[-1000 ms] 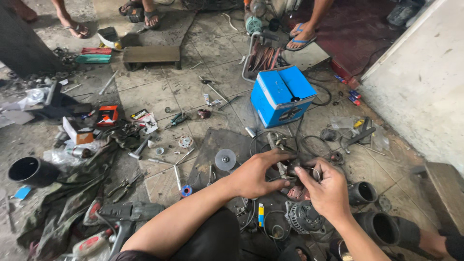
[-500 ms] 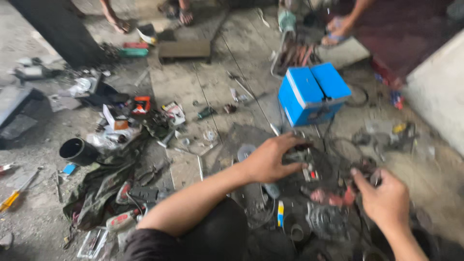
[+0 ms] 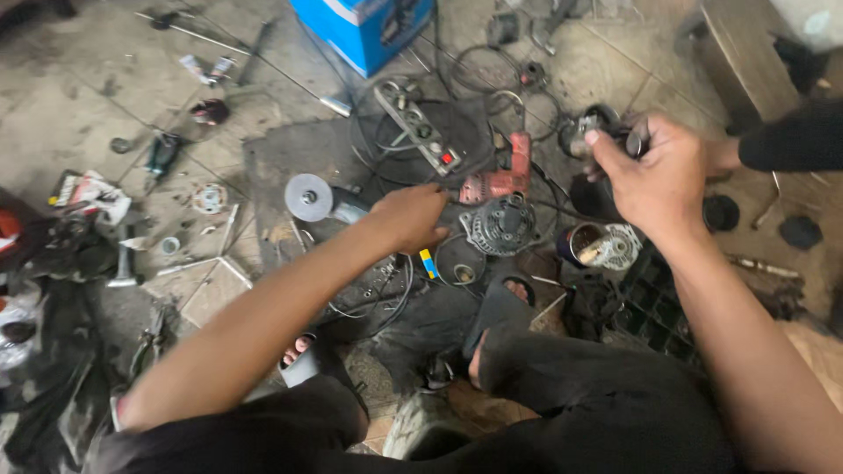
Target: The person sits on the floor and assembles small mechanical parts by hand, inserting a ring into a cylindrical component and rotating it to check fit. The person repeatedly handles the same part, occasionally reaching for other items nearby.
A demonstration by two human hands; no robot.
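Since a moment ago the right hand has come up off the clutter and is now lifting a small dark metal motor part, while the left hand has dropped lower onto the heap. The right hand's fingers are curling tight around that part, holding it in the air above the floor, just over a round silver housing. The left hand's fingers are bending down and closing on something among the cables; I cannot tell what they are pinching. Just beside that hand, a red power drill is lying on a dark mat, with a finned grey motor casing touching it below. A white power strip is sitting farther up, and a grey grinding disc is resting to the left. A blue box is standing at the top edge. Another person's dark sleeve is reaching in from the right.
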